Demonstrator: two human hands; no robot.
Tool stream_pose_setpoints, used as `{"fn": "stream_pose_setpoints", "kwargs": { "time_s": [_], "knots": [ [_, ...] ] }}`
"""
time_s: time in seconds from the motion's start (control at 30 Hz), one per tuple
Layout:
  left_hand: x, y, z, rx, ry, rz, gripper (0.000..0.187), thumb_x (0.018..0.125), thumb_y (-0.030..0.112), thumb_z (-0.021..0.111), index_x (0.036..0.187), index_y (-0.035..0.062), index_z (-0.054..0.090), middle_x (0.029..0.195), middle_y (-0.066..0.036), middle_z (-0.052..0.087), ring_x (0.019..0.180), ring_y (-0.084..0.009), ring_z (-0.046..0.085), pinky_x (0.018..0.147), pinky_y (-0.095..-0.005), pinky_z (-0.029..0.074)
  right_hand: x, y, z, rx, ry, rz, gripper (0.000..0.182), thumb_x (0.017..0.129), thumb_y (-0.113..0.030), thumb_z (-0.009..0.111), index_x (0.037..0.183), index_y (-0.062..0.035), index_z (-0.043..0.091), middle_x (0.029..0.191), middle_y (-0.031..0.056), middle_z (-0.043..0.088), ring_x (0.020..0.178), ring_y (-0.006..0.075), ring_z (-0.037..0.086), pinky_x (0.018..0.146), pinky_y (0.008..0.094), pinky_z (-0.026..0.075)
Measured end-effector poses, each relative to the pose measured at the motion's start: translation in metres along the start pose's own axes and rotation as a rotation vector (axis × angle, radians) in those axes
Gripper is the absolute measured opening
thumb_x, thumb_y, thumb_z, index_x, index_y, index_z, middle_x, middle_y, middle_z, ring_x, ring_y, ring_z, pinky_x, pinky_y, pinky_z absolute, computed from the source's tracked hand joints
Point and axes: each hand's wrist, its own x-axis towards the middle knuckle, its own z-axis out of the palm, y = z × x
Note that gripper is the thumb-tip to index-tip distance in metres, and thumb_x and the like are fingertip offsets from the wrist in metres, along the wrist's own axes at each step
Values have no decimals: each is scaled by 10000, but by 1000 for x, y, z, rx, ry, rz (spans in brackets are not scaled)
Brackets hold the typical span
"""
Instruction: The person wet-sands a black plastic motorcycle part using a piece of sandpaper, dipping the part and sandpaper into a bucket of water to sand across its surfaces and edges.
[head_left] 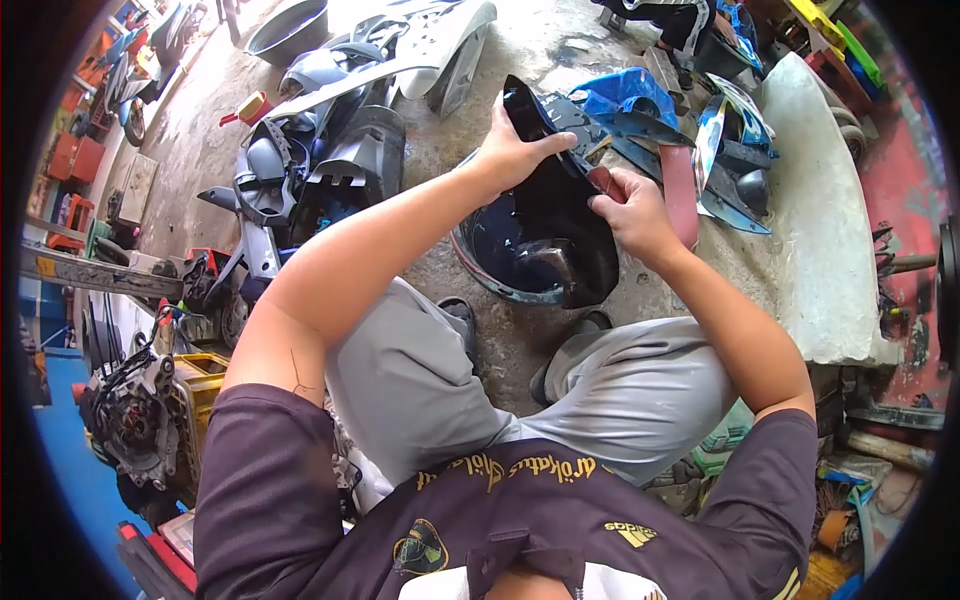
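Note:
A glossy black motorcycle fairing panel (580,225) is tilted over a round basin (475,265) of dark liquid. My left hand (515,150) grips the panel near its upper end, thumb across the edge. At the panel's right edge, my right hand (637,212) pinches a small reddish-brown sheet, which looks like sandpaper (604,182), against the surface. The fingers behind the panel are hidden. The basin stands on the floor between my feet, partly covered by the panel.
Grey and black motorcycle body panels (360,150) lie on the concrete floor to the left. Blue plastic (625,100), a pink strip (678,190) and more panels lie right. A long pale slab (825,220) stands further right. An engine part (135,415) sits at the left.

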Motion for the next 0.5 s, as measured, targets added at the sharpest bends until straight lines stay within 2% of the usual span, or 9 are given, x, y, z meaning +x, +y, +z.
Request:
{"fn": "stream_pose_setpoints", "kwargs": {
  "time_s": [0.07,0.17,0.27,0.3,0.4,0.43,0.5],
  "knots": [
    [2,7,-4,27,47,2,1363,825,425,953,1714,-79,51,1634,-335,450,1469,-348,540,1224,-453,454,-1,-12,-2,-78,-70,45,310,954,-98,783,1233,34,747,1014,-13,727,908,59,631,825,267,523],
    [25,-15,-14,-111,-63,118,1115,828,282,950,1633,-59,257,1547,-259,569,1333,-286,638,1144,-423,532,-6,-36,-5,-115,-202,137,296,964,-159,836,1220,-44,743,1020,-37,708,836,39,606,699,253,500],
    [17,-5,-22,-190,-195,179,900,839,157,916,1525,-42,368,1514,-197,615,1269,-254,667,1089,-406,567,-4,-31,-10,-15,-194,174,321,962,-224,866,1216,-69,748,1009,-41,710,842,41,614,712,258,509],
    [18,-6,-22,-183,-238,208,958,838,92,852,1633,13,322,1535,-181,605,1279,-270,662,1070,-400,569,-4,-30,-9,45,-188,153,292,959,-231,869,1173,-72,752,980,-53,708,848,38,614,715,258,510],
    [20,-4,-25,-232,-403,232,1050,809,46,796,1722,103,281,1534,-185,604,1330,-281,619,1037,-389,569,-5,-32,-10,-5,-156,159,259,968,-245,860,1125,-76,741,970,-56,705,855,39,616,718,256,506],
    [19,-1,-25,-231,-447,229,1118,777,39,731,1771,189,242,1533,-183,602,1381,-276,562,1008,-373,565,-4,-28,-13,-9,-147,152,253,971,-249,858,1112,-77,735,973,-58,705,855,39,615,718,254,504],
    [15,8,-28,-260,-529,195,1096,771,55,712,1764,183,264,1531,-181,602,1414,-276,531,1022,-379,556,0,-18,-21,-13,-130,132,244,977,-258,852,1088,-81,724,979,-61,704,856,39,614,719,252,498]
  ]
}}
